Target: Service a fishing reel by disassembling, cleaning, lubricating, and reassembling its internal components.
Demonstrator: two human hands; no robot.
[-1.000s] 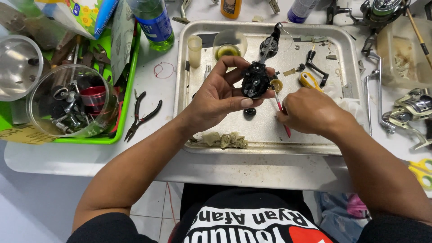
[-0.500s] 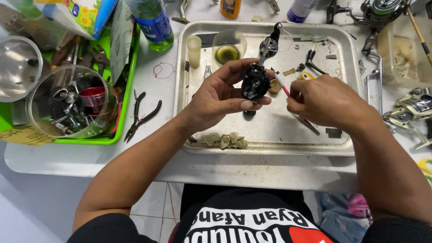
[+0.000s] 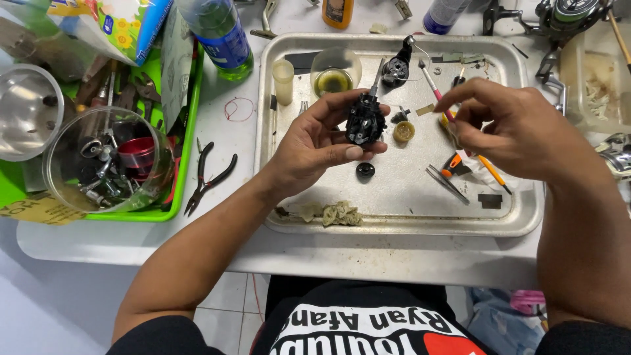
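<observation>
The left hand (image 3: pixel 315 148) grips a black reel body (image 3: pixel 365 121) between thumb and fingers, held above the metal tray (image 3: pixel 394 220). The right hand (image 3: pixel 513 135) pinches a thin pink-handled tool (image 3: pixel 430 82), its tip apparently just clear of the body. A brass ring (image 3: pixel 403 131) and a black cap (image 3: pixel 365 170) lie loose below. Risk: a slackened grip could drop the body onto these parts and scatter them toward the pliers (image 3: pixel 207 177).

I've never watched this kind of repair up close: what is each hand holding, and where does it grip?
The left hand grips a black reel body by its sides, thumb underneath. The right hand pinches a thin pink-handled tool near its lower end.
</observation>
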